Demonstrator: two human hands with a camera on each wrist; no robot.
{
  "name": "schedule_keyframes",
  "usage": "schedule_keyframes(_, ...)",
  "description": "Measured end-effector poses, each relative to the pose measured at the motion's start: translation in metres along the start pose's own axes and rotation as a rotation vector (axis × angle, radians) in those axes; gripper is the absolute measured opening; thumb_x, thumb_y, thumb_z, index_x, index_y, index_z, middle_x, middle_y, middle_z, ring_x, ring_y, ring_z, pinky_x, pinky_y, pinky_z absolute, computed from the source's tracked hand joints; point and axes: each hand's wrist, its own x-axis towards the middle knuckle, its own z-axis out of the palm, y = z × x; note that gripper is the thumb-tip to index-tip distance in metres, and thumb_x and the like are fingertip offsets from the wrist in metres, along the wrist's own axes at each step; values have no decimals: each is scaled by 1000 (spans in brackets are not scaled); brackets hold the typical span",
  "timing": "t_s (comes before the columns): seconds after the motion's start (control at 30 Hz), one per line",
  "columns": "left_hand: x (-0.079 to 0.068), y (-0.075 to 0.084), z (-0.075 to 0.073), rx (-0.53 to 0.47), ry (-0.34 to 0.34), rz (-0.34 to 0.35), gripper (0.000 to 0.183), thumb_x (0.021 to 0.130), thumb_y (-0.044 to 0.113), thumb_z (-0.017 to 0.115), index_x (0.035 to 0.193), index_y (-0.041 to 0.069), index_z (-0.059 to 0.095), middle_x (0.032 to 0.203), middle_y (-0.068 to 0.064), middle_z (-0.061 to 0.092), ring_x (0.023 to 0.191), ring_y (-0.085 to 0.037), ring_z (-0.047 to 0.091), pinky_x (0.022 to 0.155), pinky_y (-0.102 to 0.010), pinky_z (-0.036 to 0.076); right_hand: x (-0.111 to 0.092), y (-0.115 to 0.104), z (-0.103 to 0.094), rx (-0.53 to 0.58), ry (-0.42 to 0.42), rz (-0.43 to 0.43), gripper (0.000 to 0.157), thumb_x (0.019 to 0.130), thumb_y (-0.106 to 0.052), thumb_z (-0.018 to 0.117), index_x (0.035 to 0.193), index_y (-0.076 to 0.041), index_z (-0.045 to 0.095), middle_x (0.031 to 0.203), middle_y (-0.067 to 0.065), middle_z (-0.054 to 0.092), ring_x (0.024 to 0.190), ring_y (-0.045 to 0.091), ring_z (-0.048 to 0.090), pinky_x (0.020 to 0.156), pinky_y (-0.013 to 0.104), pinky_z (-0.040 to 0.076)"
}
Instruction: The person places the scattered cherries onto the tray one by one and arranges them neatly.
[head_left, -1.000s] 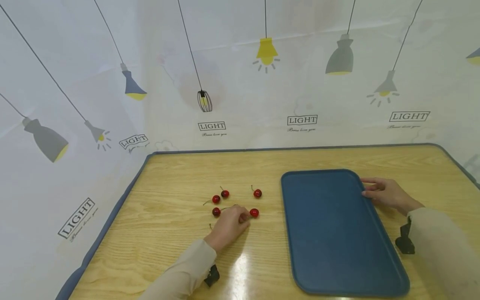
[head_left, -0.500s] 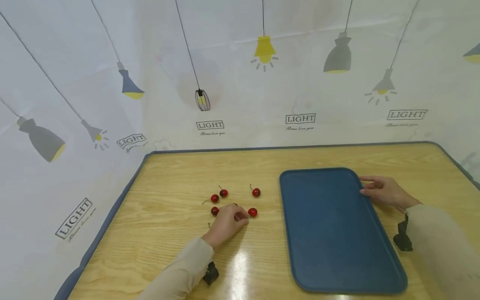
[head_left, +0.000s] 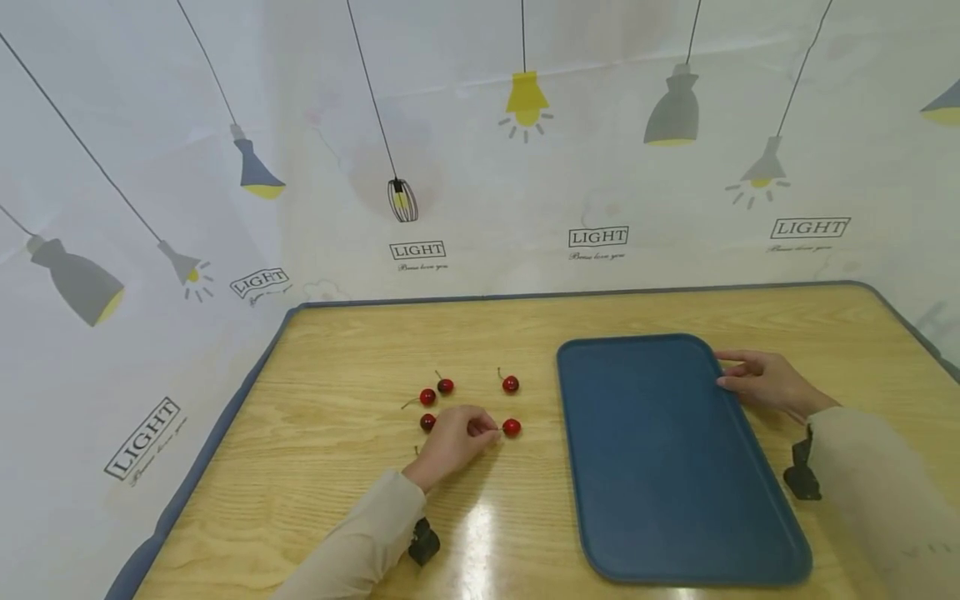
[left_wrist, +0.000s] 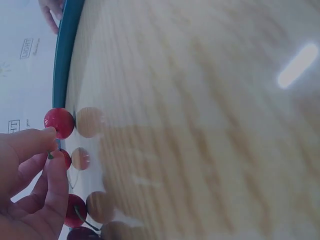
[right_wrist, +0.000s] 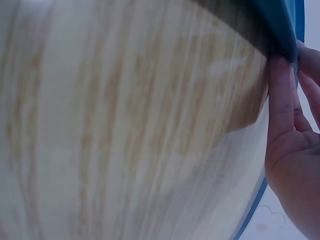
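While the left hand point(head_left: 453, 442) had its finger and thumb pinched together in the head view, a red cherry point(head_left: 512, 427) was right at their tips, on or just over the wooden table point(head_left: 345, 500) and near the blue tray point(head_left: 675, 467). Other cherries point(head_left: 510, 384) lay close by. The right hand point(head_left: 772, 385) touched the tray's far right edge with mostly straight fingers. In the left wrist view, finger and thumb held a little green stem point(left_wrist: 50, 156). In the right wrist view, fingertips point(right_wrist: 280, 67) touched the tray.
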Motion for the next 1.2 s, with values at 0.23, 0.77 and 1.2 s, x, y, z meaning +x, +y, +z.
schedule_keyframes(0.23,0,3,-3,-25,8,3,7,82,13,63,81,7,66,72,4,59,64,-7,52,57,-20,44,0,0,0,-17,10,9,60,86,-19,59,132,9,32,111,31,48,92,22,57,70,29,50)
schedule_keyframes(0.77,3,21,-11,-82,26,-4,11,84,19,62,85,10,68,78,3,62,67,-7,54,60,-21,45,0,1,0,-12,9,6,60,86,-21,58,132,8,32,112,32,47,93,25,56,70,29,50)
schedule_keyframes(1.2,20,56,-10,-97,-19,138,11,84,21,62,86,12,69,76,6,63,67,-5,55,61,-20,46,-1,2,-1,-20,11,-11,60,86,-21,59,132,8,33,108,27,52,85,6,55,70,27,49)
